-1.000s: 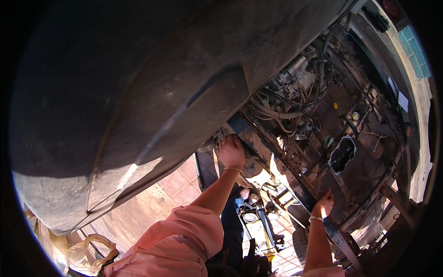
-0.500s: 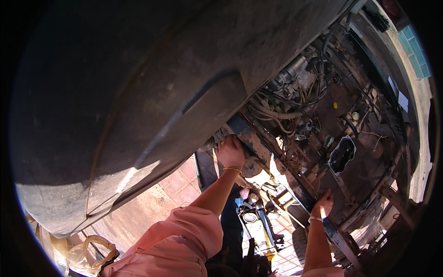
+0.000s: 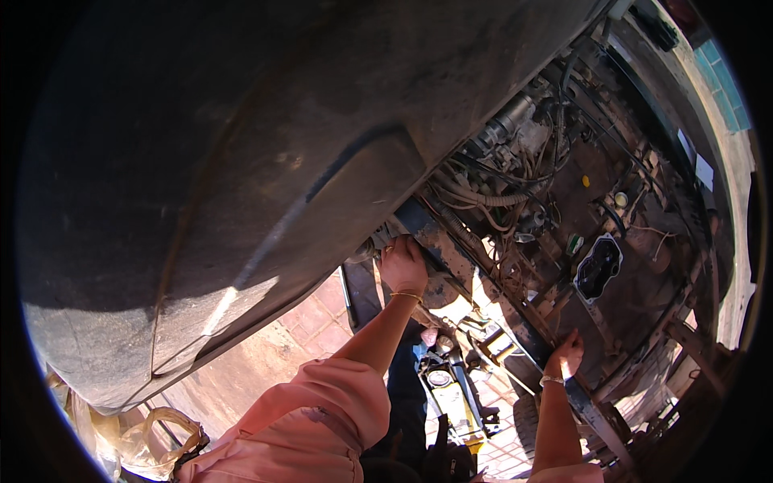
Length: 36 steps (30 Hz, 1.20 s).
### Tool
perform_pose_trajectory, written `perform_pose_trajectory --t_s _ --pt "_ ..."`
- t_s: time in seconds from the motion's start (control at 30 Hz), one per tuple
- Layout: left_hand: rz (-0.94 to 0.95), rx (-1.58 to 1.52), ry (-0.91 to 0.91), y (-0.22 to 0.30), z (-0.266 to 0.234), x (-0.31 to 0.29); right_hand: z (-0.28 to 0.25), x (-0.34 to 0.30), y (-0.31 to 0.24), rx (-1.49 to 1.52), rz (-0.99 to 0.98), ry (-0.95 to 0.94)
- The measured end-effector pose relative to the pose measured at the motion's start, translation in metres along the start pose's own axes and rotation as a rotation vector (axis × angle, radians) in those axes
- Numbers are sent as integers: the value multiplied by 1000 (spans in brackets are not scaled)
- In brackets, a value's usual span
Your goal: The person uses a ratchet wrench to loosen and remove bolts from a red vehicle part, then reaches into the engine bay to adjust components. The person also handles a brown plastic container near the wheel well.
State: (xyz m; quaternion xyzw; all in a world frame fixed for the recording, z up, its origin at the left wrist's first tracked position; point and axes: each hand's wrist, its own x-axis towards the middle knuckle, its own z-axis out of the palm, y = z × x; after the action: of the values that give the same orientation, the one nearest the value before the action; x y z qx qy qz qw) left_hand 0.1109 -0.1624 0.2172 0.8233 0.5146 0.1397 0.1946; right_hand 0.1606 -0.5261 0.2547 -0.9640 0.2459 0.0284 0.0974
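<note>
Large body panel (image 3: pixel 241 161): matt sheet metal, dusty and scuffed. Frame rail (image 3: pixel 483 282) beside it: rusted, rough metal. Hoses (image 3: pixel 483 193) above the rail: dull rubber or plastic. Sleeve (image 3: pixel 314 419) below the panel: soft pink cloth. Floor jack (image 3: pixel 451 394) below the rail: painted metal, grimy.

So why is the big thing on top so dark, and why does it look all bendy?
Head view: the large panel faces away from the sun, so it sits in shadow, while sunlight hits the paved ground and the pink sleeve. The fisheye lens curves straight edges and blackens the picture's corners.
</note>
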Motion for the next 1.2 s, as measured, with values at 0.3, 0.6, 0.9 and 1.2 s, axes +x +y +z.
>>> perform_pose_trajectory --t_s 0.3,0.6,0.9,1.2 --pt "-11 9 -16 1 -1 -1 2 0 1 -15 -14 26" --pt "-2 6 -14 2 -2 0 -1 -1 -2 -12 -24 7" --pt "12 9 -4 1 -2 0 -1 -1 -3 -26 7 1" --pt "13 0 10 1 -1 0 -1 1 0 6 39 -45"
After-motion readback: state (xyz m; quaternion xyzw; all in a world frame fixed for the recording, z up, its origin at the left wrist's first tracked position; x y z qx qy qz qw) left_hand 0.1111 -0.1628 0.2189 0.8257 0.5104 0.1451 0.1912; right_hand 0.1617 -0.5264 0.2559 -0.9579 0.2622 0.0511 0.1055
